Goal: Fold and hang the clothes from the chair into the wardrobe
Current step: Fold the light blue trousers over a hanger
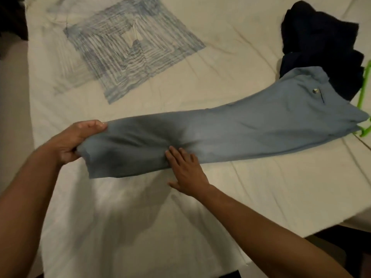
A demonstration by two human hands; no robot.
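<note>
Light blue trousers (251, 125) lie stretched across the white bed (140, 227), folded lengthwise, waist with a metal button at the right. My left hand (78, 141) grips the leg hems at the left end and lifts them slightly. My right hand (186, 169) lies flat, fingers spread, pressing on the lower edge of the legs near the middle. A green hanger (364, 93) pokes out from under the waist at the right edge.
A dark navy garment (319, 43) lies crumpled at the far right of the bed, partly under the trousers' waist. A blue striped square is printed on the bed cover (128, 51). The bed's near right corner drops to dark floor.
</note>
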